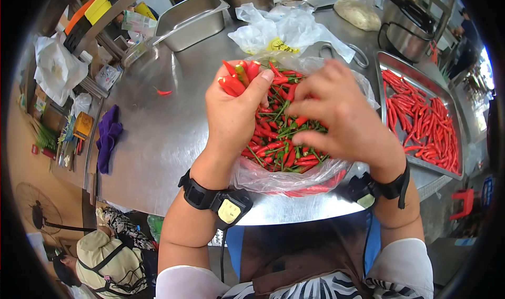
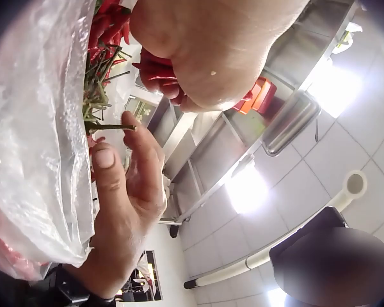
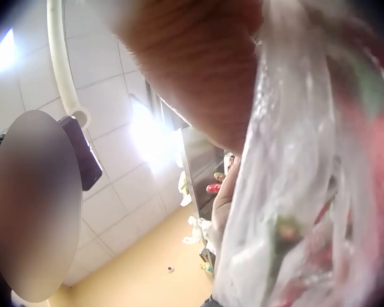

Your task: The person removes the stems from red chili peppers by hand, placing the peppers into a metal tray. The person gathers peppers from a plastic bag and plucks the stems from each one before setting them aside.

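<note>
A clear plastic bag (image 1: 273, 179) full of red chillies with green stems (image 1: 286, 141) lies on the steel table in the head view. The left hand (image 1: 234, 109) grips several red chillies (image 1: 231, 84), their ends poking out above the thumb, at the bag's left side. Over the bag's right part, the right hand (image 1: 336, 115) has its fingers spread and slightly bent, blurred, with nothing visibly held. In the left wrist view the right hand (image 2: 125, 198) is beside the bag's opening, thumb and fingers apart near a green stem (image 2: 112, 127).
A steel tray (image 1: 457, 141) of red chillies stands at the right. Behind the bag are scissors (image 1: 360, 57), crumpled plastic (image 1: 279, 28) and an empty steel pan (image 1: 192, 23). One small chilli (image 1: 164, 93) lies on the table at left; a purple cloth (image 1: 109, 136) rests near its edge.
</note>
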Demonstrator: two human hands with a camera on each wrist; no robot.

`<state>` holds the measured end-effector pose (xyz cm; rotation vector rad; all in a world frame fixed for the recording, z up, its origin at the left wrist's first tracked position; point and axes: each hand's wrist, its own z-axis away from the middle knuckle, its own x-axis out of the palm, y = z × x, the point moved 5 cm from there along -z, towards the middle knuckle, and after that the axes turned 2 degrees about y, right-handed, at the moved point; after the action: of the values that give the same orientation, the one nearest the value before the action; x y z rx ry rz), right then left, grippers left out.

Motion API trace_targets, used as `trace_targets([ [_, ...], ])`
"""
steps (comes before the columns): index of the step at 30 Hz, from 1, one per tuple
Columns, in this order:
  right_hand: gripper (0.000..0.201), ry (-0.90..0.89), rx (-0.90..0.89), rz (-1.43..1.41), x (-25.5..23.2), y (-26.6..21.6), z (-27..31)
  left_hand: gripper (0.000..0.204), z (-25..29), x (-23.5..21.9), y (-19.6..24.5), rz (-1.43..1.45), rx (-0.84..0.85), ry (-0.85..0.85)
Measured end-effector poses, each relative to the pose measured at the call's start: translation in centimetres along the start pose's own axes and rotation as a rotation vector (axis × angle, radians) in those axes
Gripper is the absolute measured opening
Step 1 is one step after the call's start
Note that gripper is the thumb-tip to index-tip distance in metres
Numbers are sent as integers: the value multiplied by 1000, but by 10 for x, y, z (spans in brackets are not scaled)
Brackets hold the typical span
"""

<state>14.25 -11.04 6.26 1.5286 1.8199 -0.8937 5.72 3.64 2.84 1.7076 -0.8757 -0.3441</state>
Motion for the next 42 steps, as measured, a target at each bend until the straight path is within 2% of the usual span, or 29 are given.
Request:
trace_targets([
  [2, 29, -128, -48, -40, 14, -12, 3, 9, -1, -1, -2, -24, -5, 8],
  [3, 29, -126, -46, -42, 19, -10, 4, 9, -1, -3, -2, -27, -7, 7],
  [5, 20, -52, -2, -35, 22, -1, 6, 20, -2, -3, -4, 34, -73, -45],
  [6, 12, 69, 35, -192, 11, 2, 2, 20, -1, -1, -3, 34, -75, -48],
  [7, 12, 68, 37, -191, 6, 1, 1, 20, 1, 4, 0, 62, -73, -123],
  [8, 10, 171, 189, -428, -3, 8, 0, 21, 3, 10, 3, 90, -68, -196],
  [9, 9, 275, 340, -665, -7, 17, 2, 21, 5, 11, 4, 92, -66, -197],
  [10, 8, 403, 336, -908, -5, 21, 3, 20, 10, 16, 5, 51, -68, -289],
  [11, 8, 405, 335, -906, -2, 23, 3, 20, 15, 20, 6, 10, -70, -381],
  [12, 9, 445, 404, -1039, 1, 28, 5, 19, 17, 21, 8, -147, -22, -436],
  [13, 10, 484, 476, -1172, 4, 32, 7, 19, 17, 22, 8, -146, -22, -438],
  [15, 11, 461, 522, -1262, 8, 33, 8, 20, 17, 25, 4, 27, -147, -423],
  [17, 13, 450, 457, -1035, 8, 31, 8, 21, 17, 24, 4, 8, -130, -442],
  [22, 17, 400, 501, -995, 8, 34, 10, 23, 17, 25, 6, 19, -160, -473],
  [24, 18, 376, 491, -1006, 7, 34, 10, 23, 19, 26, 7, -38, -195, -544],
  [26, 18, 308, 491, -1208, 8, 33, 9, 25, 21, 24, 8, 3, -222, -567],
  [28, 20, 244, 517, -1283, 8, 31, 9, 27, 22, 22, 11, 45, -251, -593],
  [30, 21, 177, 545, -1359, 10, 29, 9, 29, 21, 20, 21, -46, -174, -619],
  [32, 21, 86, 598, -1608, 15, 29, 8, 29, 18, 16, 21, -88, -160, -569],
  [33, 21, 85, 598, -1608, 17, 34, 9, 29, 16, 13, 21, -129, -145, -519],
  [34, 20, 107, 507, -1568, 19, 42, 8, 29, 13, 12, 20, -127, -143, -518],
  [35, 18, 126, 416, -1526, 20, 45, 7, 28, 8, 7, 18, -100, -139, -441],
  [36, 18, 122, 413, -1525, 23, 41, 5, 28, 4, 2, 17, -74, -136, -363],
  [38, 11, 183, 147, -300, 16, 20, -1, 28, 2, 0, 14, -18, -135, -325],
  [39, 11, 183, 144, -300, 21, 18, -1, 28, 0, -2, 12, 37, -139, -290],
  [41, 8, 164, 52, -69, 30, 10, 0, 27, -3, -5, 6, 25, -125, -260],
  [42, 11, 65, 78, -25, 33, 14, 4, 27, -4, -6, 5, 15, -112, -231],
])
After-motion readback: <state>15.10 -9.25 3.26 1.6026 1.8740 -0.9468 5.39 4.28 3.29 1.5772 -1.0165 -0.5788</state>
